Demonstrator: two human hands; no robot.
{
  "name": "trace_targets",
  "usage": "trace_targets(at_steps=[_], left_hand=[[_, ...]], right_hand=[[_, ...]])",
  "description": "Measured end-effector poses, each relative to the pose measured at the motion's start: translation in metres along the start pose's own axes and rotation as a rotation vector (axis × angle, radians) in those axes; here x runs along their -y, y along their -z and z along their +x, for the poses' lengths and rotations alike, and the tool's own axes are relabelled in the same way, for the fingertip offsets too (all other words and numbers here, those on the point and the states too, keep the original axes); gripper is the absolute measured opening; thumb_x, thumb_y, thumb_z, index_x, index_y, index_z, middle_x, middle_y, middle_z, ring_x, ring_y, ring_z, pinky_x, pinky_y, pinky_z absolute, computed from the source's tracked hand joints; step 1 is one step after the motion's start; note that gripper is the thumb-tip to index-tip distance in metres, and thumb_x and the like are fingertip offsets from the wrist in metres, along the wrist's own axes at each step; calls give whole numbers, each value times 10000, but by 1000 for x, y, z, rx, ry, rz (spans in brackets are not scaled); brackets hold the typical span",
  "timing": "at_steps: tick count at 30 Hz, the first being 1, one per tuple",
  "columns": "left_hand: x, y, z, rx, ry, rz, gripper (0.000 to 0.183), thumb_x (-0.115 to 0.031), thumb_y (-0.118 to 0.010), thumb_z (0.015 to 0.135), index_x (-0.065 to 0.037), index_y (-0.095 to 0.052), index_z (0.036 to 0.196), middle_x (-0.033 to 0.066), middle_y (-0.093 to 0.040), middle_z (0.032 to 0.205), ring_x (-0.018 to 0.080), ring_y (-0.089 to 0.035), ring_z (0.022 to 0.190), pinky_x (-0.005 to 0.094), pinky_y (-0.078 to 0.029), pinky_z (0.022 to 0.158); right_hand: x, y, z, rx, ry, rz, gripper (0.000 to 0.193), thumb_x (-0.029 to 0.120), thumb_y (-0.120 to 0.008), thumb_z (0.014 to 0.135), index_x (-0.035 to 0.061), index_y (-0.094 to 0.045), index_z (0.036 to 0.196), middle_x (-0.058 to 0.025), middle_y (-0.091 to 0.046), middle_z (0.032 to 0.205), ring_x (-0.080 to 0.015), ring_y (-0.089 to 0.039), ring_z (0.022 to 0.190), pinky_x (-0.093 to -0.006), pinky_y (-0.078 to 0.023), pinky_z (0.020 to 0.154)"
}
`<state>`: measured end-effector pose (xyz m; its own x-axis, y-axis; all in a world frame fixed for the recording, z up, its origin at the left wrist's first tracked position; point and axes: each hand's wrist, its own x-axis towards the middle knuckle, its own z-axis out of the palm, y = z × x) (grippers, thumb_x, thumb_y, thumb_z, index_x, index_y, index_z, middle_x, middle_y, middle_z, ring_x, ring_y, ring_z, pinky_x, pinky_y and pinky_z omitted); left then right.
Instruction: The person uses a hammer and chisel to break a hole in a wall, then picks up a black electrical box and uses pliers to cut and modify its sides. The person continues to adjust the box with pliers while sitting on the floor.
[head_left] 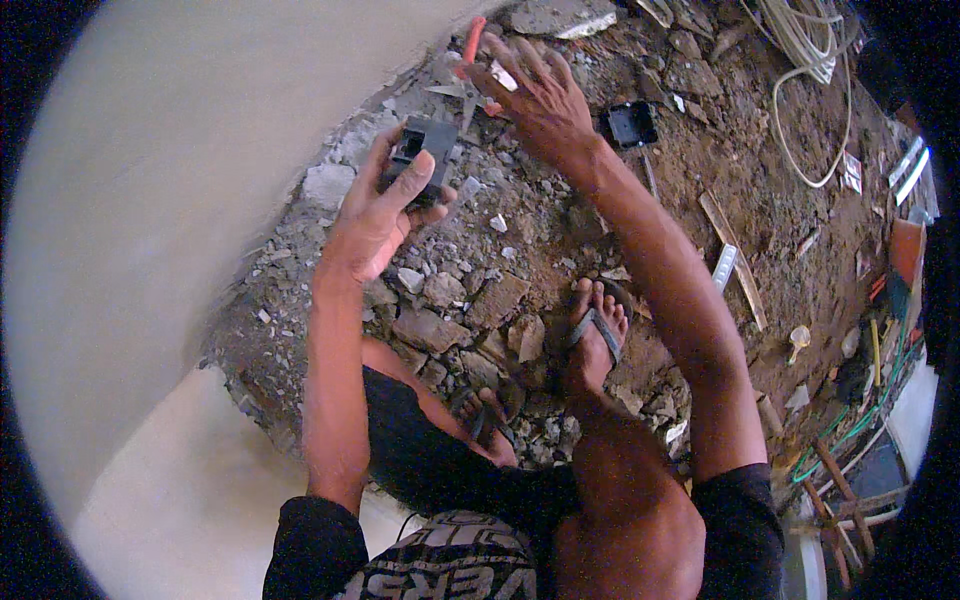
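My left hand (395,200) is closed round a black plastic box (432,150) with a square opening, the thumb lying across its face. Reaching forward, my right hand (535,95) has its fingers spread and somewhat blurred. A small white patch, perhaps a wrapping, shows at one of its fingers. Just beside those fingers lies a metal tool with red handles (473,42), like pliers with the jaws apart; the hand partly covers it, and whether they touch is unclear. To the right of this hand, an open black square box (632,124) rests on the dirt.
A pale wall (180,180) rises on the left. Broken stones (430,328) and rubble cover the ground round my sandalled feet (597,335). Coiled pale cable (800,40) lies at far right, with a wooden strip (733,258) and green wires (850,435) on the right side.
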<state>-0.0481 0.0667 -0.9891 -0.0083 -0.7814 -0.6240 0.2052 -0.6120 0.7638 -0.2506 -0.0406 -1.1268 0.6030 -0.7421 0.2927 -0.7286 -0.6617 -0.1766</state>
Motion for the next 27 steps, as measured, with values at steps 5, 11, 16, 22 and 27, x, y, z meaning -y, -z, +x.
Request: trace_targets(at_steps=[5,11,16,22,27], left_hand=[[5,7,-18,126,33,-228,687,-595,-576,922,-75,-504,1364,77,-648,1099,186,-658,811,277,-527,607],[6,8,-18,172,60,-554,666,-635,-538,924,-61,-576,1260,110,-680,1045,234,-669,713,312,-522,513],[12,17,-19,65,-12,-538,539,-521,-574,953,-97,-536,1284,124,-668,1067,282,-674,752,360,-547,542],[7,12,-19,98,-81,-587,556,-458,-584,920,-77,-533,1323,191,-637,1192,411,-658,906,453,-576,661],[6,9,-12,216,26,-781,586,-495,-581,891,-82,-559,1306,197,-630,1220,442,-647,902,451,-575,647]], right_hand=[[-22,-7,51,344,249,-203,906,421,-815,717,278,-364,1490,-42,-337,1562,-277,-242,1471,-514,-195,1196],[-33,-2,48,241,222,-125,708,466,-816,702,196,-549,1300,-147,-496,1350,-336,-388,1351,-516,-257,1159],[-31,44,0,276,-205,133,561,421,-712,820,109,-587,1268,-184,-554,1290,-336,-495,1245,-476,-353,1067],[-35,98,-67,285,-617,1170,520,247,-581,820,12,-558,1283,-90,-615,1120,-207,-557,1066,-348,-417,966],[-1,103,-83,407,-696,955,385,203,-572,843,11,-549,1176,-101,-557,951,-191,-521,899,-363,-435,858]])
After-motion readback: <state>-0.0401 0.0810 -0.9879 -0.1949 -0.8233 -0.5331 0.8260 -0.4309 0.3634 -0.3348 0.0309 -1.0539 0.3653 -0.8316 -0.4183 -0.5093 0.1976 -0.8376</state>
